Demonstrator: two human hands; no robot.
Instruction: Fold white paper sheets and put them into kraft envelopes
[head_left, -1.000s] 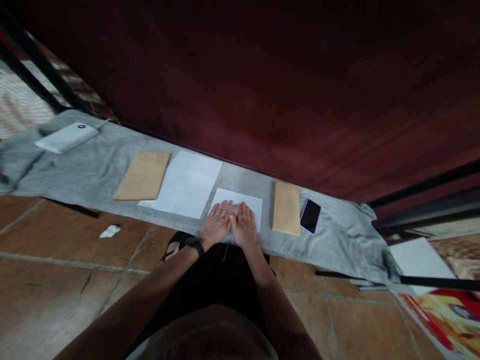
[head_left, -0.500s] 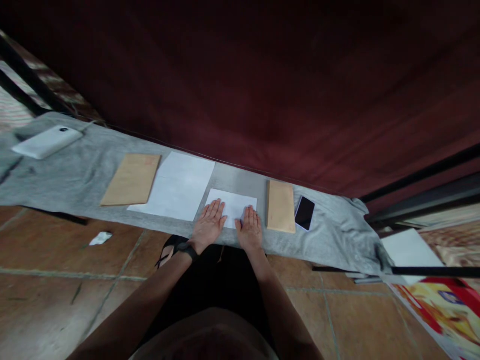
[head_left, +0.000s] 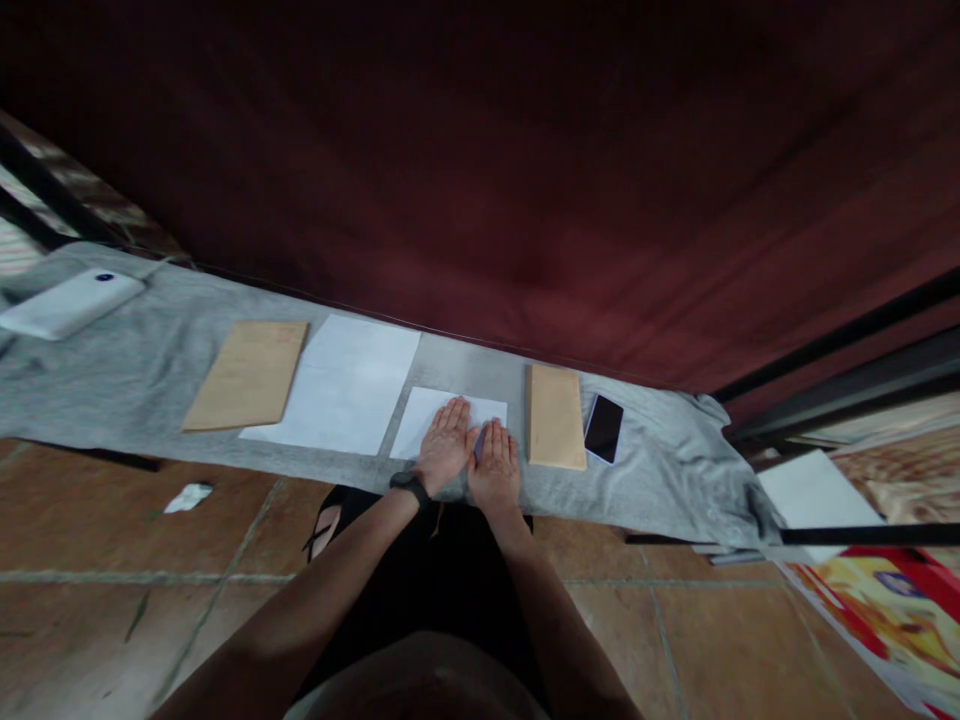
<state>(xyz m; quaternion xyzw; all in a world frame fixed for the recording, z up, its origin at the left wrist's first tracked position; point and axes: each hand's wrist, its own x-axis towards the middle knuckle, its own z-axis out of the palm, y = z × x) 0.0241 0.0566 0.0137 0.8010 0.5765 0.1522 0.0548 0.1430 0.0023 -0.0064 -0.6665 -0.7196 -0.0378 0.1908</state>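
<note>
A folded sheet of white paper (head_left: 415, 412) lies on the grey cloth in front of me. My left hand (head_left: 447, 440) rests flat on its middle, fingers stretched out, with a dark watch on the wrist. Close beside it, my right hand (head_left: 496, 465) lies flat over the paper's right part, fingers extended. The thumbs nearly meet. To the left is a larger white sheet (head_left: 356, 385), partly under a brown envelope (head_left: 247, 375). Right of my hands sits a stack of smaller brown envelopes (head_left: 556, 416).
A phone (head_left: 604, 429) lies right of the envelope stack. At the far left is a white device (head_left: 71, 303) with a cable. The grey cloth (head_left: 652, 470) covers the narrow surface, and a dark red curtain (head_left: 480, 200) hangs behind it. A white scrap (head_left: 188, 497) lies on the tiled floor.
My left hand has slid right across the folded paper, closer to my right hand. My right hand stays at the paper's right part. The view has shifted slightly.
</note>
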